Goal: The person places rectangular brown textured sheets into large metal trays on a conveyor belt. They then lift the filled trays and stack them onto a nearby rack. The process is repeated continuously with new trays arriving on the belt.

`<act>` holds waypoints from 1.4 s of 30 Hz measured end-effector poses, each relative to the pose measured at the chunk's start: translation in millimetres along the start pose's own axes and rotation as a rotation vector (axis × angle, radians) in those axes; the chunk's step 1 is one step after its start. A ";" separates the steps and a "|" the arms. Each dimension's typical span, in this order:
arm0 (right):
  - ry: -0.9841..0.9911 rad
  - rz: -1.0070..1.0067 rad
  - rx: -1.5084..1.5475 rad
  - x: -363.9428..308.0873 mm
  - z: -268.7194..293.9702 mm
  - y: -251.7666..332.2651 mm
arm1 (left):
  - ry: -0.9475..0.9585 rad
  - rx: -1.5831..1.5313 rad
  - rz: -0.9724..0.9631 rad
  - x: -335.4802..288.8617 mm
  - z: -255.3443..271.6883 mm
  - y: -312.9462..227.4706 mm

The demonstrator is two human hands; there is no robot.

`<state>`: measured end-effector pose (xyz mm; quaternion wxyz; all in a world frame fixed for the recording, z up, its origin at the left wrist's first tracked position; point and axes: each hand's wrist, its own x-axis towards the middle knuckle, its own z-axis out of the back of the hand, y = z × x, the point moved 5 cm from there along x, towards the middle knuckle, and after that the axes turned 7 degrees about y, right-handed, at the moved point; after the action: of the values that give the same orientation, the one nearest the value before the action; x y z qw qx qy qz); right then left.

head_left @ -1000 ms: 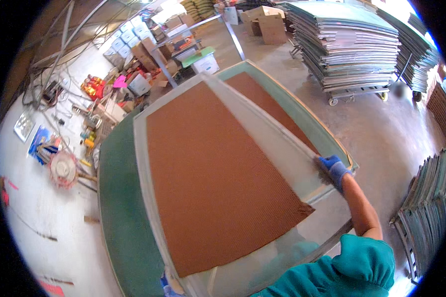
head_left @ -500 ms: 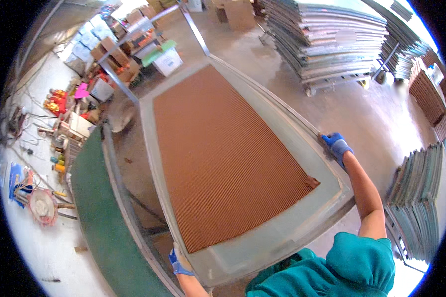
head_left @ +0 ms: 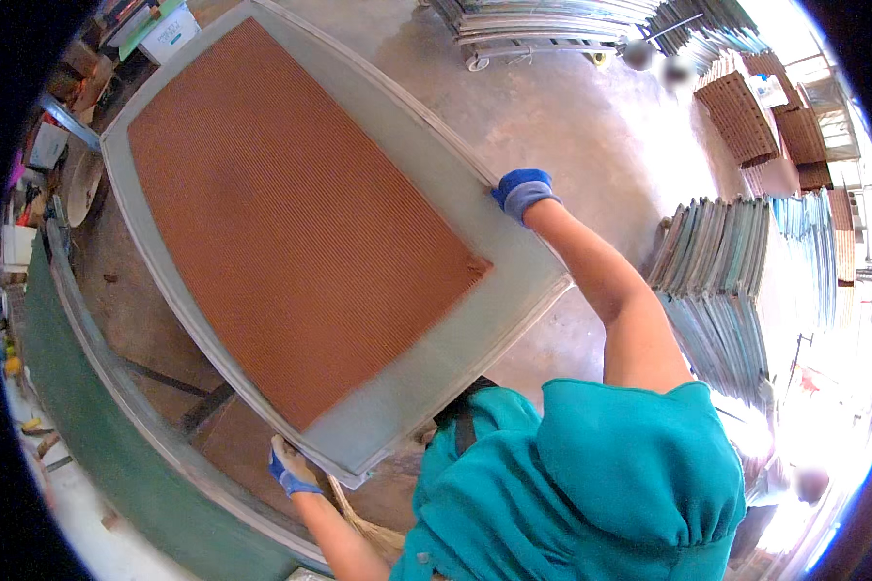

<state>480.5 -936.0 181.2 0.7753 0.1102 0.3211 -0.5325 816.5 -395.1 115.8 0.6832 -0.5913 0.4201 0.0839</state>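
A large framed mesh screen (head_left: 426, 351) spans the middle of the view, tilted slightly. On its grey-green surface lies a brown finely ribbed sheet (head_left: 300, 213), with a small folded scrap at its near right corner. My right hand (head_left: 526, 194), in a blue and grey glove, is closed round the frame's right edge. Near the frame's close left corner, my left hand (head_left: 293, 468), in a white and blue glove, grips the left edge. The fingers of both hands are partly hidden by the frame.
A long dark green board (head_left: 116, 426) with a metal rail runs along the left. Stacked screens (head_left: 712, 252) stand on the right, and a wheeled cart (head_left: 543, 41) carries more at the back. Brown bundles (head_left: 741, 107) are piled at the far right.
My view has turned to the right, so the screen now appears further left and higher. Both hands keep their hold on its edges, and the brown sheet stays in place on it.
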 end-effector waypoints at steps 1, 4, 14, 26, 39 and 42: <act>-0.050 -0.088 -0.193 -4.1 2.0 3.2 | -0.048 0.011 -0.002 -5.9 5.9 1.2; -0.431 0.112 0.036 -30.1 2.5 28.5 | -0.155 0.025 -0.009 -30.4 23.3 8.0; -0.484 0.554 0.194 -111.5 -148.9 46.7 | -0.264 -0.263 0.032 -161.8 136.2 145.9; 0.463 0.771 1.101 -288.5 -202.3 221.0 | -0.812 -0.325 -0.006 -416.7 189.5 374.2; 1.752 0.733 -0.235 -724.4 -512.3 309.3 | -1.260 -0.233 -0.362 -571.4 108.8 391.9; 1.932 0.616 -0.617 -788.5 -562.4 295.4 | -1.494 -0.054 -0.169 -597.6 133.7 411.3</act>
<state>352.6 68.5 183.0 0.2870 0.3617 0.8807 0.1054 250.2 68.7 207.8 0.7757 -0.4240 -0.2045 0.4204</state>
